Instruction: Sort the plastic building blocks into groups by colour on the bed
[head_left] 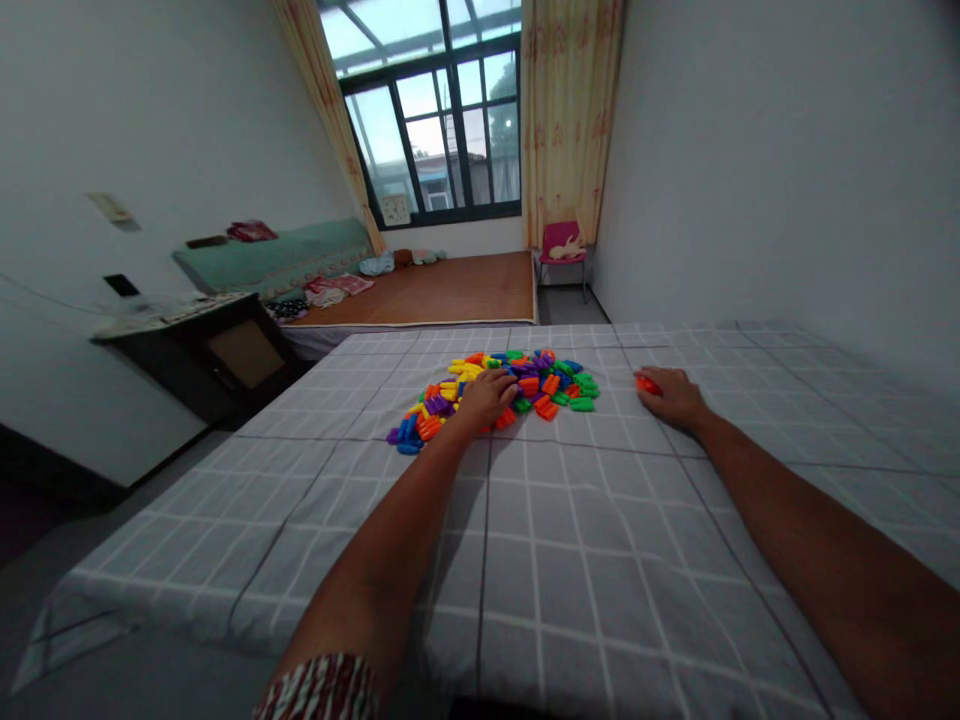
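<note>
A heap of small plastic building blocks (545, 406) in orange, yellow, green, blue and purple lies on a grey checked cloth (570, 520). My left hand (489, 392) rests on the middle of this heap, fingers stretched over the blocks; its fingertips partly blend in with the pieces. To the right of the heap, apart from it, my right hand (673, 398) is closed around an orange-red block (648, 385) close to the cloth. Part of that block is hidden by the fingers.
Beyond the cloth stands a low bed with a brown mat (465, 285) under a window. A dark cabinet (225, 350) is at the left, a pink chair (562, 243) at the back right. A white wall (787, 170) runs along the right.
</note>
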